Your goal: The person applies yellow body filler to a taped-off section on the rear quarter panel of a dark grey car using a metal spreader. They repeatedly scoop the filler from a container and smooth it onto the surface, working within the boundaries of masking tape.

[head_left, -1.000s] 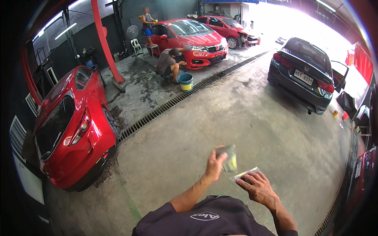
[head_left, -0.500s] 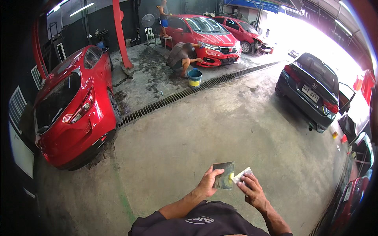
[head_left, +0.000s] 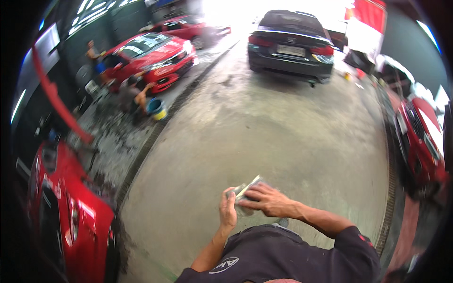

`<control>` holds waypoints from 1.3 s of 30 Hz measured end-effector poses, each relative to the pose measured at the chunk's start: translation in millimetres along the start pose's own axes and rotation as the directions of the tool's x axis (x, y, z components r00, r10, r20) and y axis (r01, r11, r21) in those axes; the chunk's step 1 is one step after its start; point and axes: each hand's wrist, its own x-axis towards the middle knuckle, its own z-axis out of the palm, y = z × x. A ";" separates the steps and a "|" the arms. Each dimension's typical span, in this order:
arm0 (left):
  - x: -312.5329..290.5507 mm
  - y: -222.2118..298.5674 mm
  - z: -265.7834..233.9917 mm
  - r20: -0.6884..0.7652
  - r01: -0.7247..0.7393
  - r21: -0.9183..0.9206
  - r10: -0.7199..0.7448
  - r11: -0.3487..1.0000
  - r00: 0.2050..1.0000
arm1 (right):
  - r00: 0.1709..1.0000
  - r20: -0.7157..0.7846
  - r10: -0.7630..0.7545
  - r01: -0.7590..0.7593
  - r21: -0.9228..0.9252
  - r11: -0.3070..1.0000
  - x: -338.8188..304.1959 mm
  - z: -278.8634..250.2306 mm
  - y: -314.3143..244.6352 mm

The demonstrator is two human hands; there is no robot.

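In front of my chest my left hand (head_left: 228,213) is closed on the edge of a dark, flat mixing plate (head_left: 244,211), its thumb up. My right hand (head_left: 270,200) is shut on a thin, pale spreader (head_left: 248,187), tilted over the plate and close against it. Motion blurs both tools, and my right fingers cover part of them. The yellow dab of paste seen on the plate earlier cannot be made out now.
A black car (head_left: 290,54) stands ahead, its rear toward me. Red cars stand at left (head_left: 80,212), far left (head_left: 155,56) and right (head_left: 420,137). A person (head_left: 132,95) crouches by a blue bucket (head_left: 156,108); another person (head_left: 96,59) stands behind. A floor grating (head_left: 146,148) runs along the left.
My view has swung to the right, so the black car is now ahead. The right hand has brought the spreader over the plate, which has tilted.
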 end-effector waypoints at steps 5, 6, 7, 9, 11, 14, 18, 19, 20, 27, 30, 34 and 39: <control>37.4 24.7 5.1 -0.074 0.097 -0.108 -0.105 0.989 0.992 | 0.999 -0.043 0.003 -0.002 0.020 1.000 -15.3 -6.9 0.8; 38.0 24.2 5.8 -0.088 0.135 -0.234 -0.160 0.963 0.983 | 1.000 -0.015 -0.001 0.001 0.012 1.000 -24.1 -9.2 1.5; 39.4 23.5 5.7 -0.100 0.160 -0.363 -0.209 0.918 0.973 | 0.999 -0.009 0.036 -0.036 -0.005 0.999 -32.7 -15.1 -3.2; 56.5 6.2 -8.5 -0.195 0.201 -0.452 -0.316 0.869 0.929 | 0.999 -0.019 0.038 -0.038 -0.014 0.999 -20.6 -30.5 -10.7; 57.4 -10.8 -5.9 -0.151 0.287 -0.376 -0.364 0.881 0.919 | 0.983 -0.164 -0.079 0.074 -0.034 0.997 -12.2 -20.4 -20.1; 49.4 -47.9 16.1 0.048 0.349 -0.332 -0.354 0.876 0.934 | 0.958 -0.278 -0.072 0.107 0.115 0.988 -14.8 0.8 -34.0; 7.4 32.5 25.3 0.160 0.412 -0.591 -0.399 0.693 0.903 | 0.956 -0.284 0.075 -0.029 0.163 0.986 -53.2 10.0 -7.0; 1.0 40.3 20.3 0.182 0.427 -0.609 -0.406 0.668 0.895 | 0.972 -0.215 0.092 -0.066 0.128 0.990 -62.9 8.3 4.4; 1.2 53.0 17.8 0.205 0.444 -0.617 -0.412 0.650 0.888 | 0.985 -0.143 0.093 -0.091 0.018 0.996 -67.9 5.2 15.5; 27.4 -30.0 5.6 -0.015 0.326 -0.638 -0.435 0.697 0.900 | 0.657 -0.152 0.738 -0.083 0.959 0.271 -8.2 10.7 -25.5; 22.7 -20.3 -5.1 -0.099 0.295 -0.548 -0.411 0.783 0.906 | 0.833 -0.248 0.494 -0.305 0.539 0.785 -8.1 -15.2 -20.9; 3.5 -31.9 -8.2 0.062 0.040 -0.121 -0.033 0.992 0.998 | 0.986 -0.108 0.124 -0.132 -0.077 0.988 2.7 -8.8 -20.8; 11.5 -15.5 -29.3 -0.116 -0.014 -0.029 0.010 0.999 0.993 | 0.997 0.073 0.035 -0.037 0.015 0.999 -8.2 14.4 -33.4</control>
